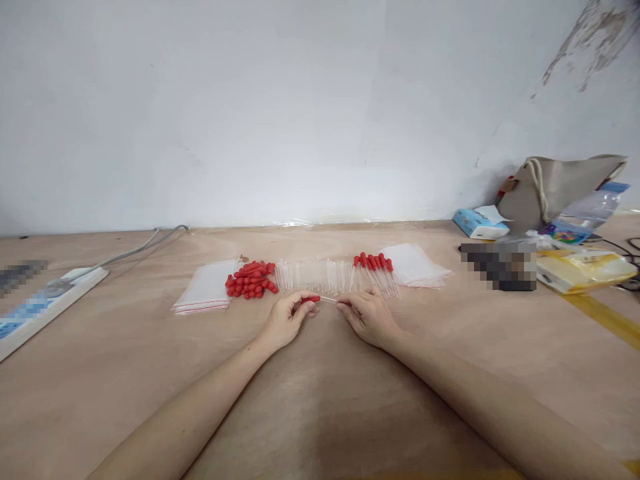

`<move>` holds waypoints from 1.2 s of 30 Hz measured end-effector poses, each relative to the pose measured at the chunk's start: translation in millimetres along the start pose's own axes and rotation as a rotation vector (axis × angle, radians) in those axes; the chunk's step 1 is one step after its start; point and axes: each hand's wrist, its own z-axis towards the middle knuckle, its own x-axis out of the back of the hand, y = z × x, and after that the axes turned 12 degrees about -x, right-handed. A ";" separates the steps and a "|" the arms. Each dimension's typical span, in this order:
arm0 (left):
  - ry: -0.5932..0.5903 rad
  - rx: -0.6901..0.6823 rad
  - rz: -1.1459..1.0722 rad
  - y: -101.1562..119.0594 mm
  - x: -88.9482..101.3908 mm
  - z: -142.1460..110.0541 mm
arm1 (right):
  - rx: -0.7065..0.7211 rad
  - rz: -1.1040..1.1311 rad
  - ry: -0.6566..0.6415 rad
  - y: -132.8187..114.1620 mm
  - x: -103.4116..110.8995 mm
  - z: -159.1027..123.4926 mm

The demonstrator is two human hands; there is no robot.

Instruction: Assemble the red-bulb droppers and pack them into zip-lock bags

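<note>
My left hand (290, 319) pinches a red rubber bulb (311, 299) between thumb and fingers. A thin clear dropper tube (328, 299) runs from the bulb's end to my right hand (369, 317), whose fingertips are closed on it. Whether the tube sits inside the bulb or only meets it, I cannot tell. Behind my left hand lies a heap of red bulbs (251, 280). Loose clear tubes (290, 275) lie in rows beyond both hands. Several tubes with red bulbs on them, the capped droppers (375, 267), lie side by side just past my right hand.
Stacks of clear bags with red edges flank the parts, a left stack (203, 287) and a right stack (415, 263). A power strip (55, 303) is far left. At right are a tissue pack (481, 223), a cloth bag (565, 187), a plastic bottle (590, 213) and a yellow packet (585, 270).
</note>
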 end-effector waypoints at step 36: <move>-0.267 -0.239 0.356 13.5 2.9 -3.7 | 0.170 -0.136 -0.102 -4.1 0.6 3.4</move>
